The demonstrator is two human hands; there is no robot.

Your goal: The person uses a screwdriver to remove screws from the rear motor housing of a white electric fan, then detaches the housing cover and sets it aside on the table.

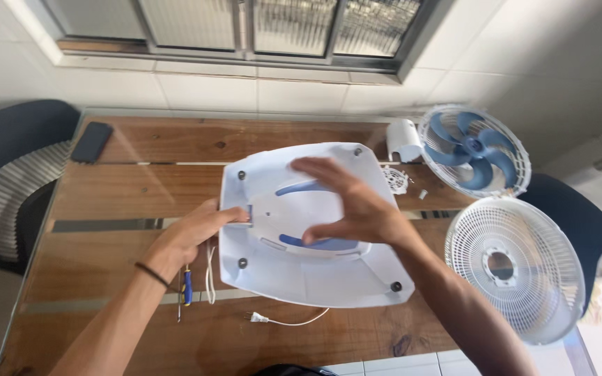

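A white fan base [329,278] with blue curved trim lies upside down on the wooden table [141,188], dark rubber feet at its corners. My left hand [193,233] grips the base's left edge, next to a small tab. My right hand [346,205] hovers spread over the middle of the base, fingers apart and curved, touching or just above the blue trim. A white power cord [280,322] with a plug lies in front of the base.
A screwdriver [187,285] with a blue handle lies by my left wrist. A fan head with blue blades [474,150], a loose white grille [517,268], small screws [421,193] and a dark phone [92,141] rest around. Dark chairs stand at both sides.
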